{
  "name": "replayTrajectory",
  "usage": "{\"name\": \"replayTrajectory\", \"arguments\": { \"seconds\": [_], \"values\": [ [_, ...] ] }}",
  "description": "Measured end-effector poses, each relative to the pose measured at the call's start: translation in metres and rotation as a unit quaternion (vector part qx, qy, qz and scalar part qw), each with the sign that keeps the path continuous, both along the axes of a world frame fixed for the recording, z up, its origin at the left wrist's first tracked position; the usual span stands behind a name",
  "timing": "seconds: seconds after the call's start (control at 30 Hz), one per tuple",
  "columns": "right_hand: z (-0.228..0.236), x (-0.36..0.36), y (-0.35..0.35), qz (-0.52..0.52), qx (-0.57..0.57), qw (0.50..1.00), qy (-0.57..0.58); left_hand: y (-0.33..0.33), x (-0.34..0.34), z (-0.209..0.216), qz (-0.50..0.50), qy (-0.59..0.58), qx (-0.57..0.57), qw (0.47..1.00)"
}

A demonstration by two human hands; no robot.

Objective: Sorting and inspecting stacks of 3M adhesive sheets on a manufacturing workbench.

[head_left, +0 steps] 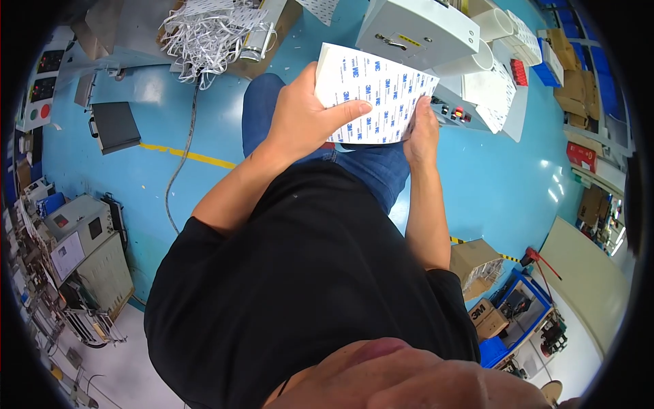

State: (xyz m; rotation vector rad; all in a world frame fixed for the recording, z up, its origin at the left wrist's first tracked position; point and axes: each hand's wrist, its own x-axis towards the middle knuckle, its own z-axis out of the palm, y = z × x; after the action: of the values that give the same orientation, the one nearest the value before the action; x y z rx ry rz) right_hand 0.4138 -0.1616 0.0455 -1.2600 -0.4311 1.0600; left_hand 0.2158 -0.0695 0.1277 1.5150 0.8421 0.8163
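Between my two hands is a stack of white sheets (378,88) with blue print, held above my knees. My left hand (306,112) grips its left side, thumb lying across the top sheet and the other fingers hidden behind. On the right edge, my right hand (424,129) is closed with its thumb along the side; its remaining fingers are mostly hidden by the stack. Just beyond the stack stands a grey machine (419,34) with a latch on its panel.
A heap of white paper strips (208,34) spills from a carton at the far left. White rolls (494,26) and printed sheets (492,95) lie by the machine. A black cable (182,163) crosses the blue floor. An open cardboard box (477,262) stands right of me.
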Motion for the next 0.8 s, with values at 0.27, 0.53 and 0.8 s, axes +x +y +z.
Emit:
{"name": "replayTrajectory", "arguments": {
  "seconds": [0.27,0.53,0.8],
  "values": [
    [0.01,-0.007,-0.007,-0.077,0.028,0.995,0.059,-0.005,-0.001,0.008,-0.105,-0.152,-0.212,0.96],
    [-0.01,-0.01,-0.005,0.017,0.058,0.978,0.199,-0.014,0.004,-0.009,-0.094,-0.201,-0.226,0.948],
    [-0.086,-0.017,-0.015,0.089,0.091,0.929,0.347,-0.018,0.009,-0.004,-0.131,-0.203,-0.245,0.939]
  ]
}}
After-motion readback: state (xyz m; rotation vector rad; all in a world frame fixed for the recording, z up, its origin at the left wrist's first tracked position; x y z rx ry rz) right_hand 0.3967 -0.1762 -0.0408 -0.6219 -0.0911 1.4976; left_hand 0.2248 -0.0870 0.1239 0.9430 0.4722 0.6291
